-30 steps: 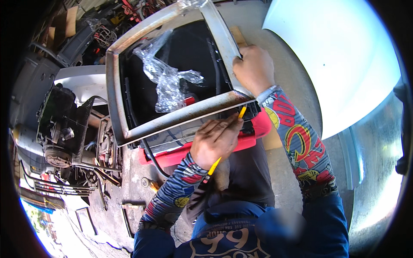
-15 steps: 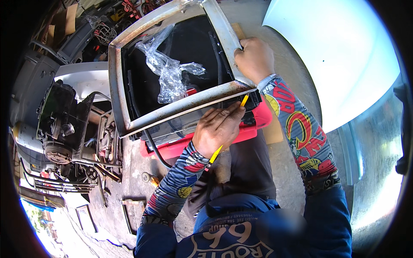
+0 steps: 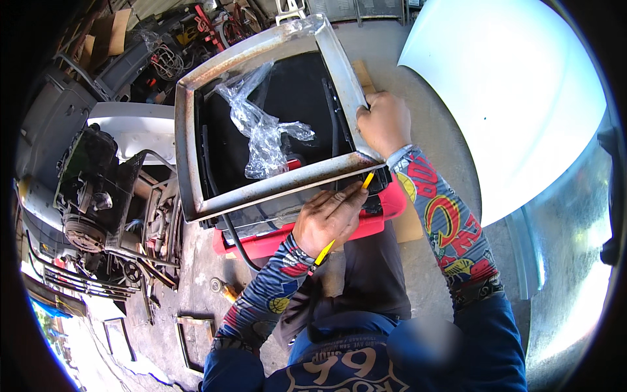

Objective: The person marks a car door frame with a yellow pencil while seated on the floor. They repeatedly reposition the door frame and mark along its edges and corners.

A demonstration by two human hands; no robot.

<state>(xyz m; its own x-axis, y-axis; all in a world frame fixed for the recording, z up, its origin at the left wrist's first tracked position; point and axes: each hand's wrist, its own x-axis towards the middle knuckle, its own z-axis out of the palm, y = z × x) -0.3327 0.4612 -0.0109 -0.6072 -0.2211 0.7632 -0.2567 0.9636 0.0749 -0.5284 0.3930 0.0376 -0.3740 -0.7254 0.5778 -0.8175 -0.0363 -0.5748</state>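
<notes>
A rusty, grey metal frame (image 3: 281, 189), roughly rectangular, lies tilted in front of me. My right hand (image 3: 386, 121) is closed round its right rail near the lower right corner. In my left hand (image 3: 330, 217) is a slim yellow pencil (image 3: 324, 253), its upper end at the frame's near rail by that corner. The fingers hide the pencil's middle. Under the frame shows a dark panel (image 3: 302, 72) with black strips along its sides, and crumpled clear plastic (image 3: 268, 145) lies on it. A red base (image 3: 392, 200) sticks out below.
A large white curved panel (image 3: 503, 98) stands at the right. To the left sits a dirty engine part (image 3: 85, 232) among metal scraps. On the floor lie a grinder-like tool (image 3: 222, 288) and a small dark frame (image 3: 194, 343). A black hose (image 3: 236, 238) hangs near my left forearm.
The view has shifted, so the frame and my hands appear a little lower. Both hands keep their hold, and the pencil's upper end stays by the near right corner.
</notes>
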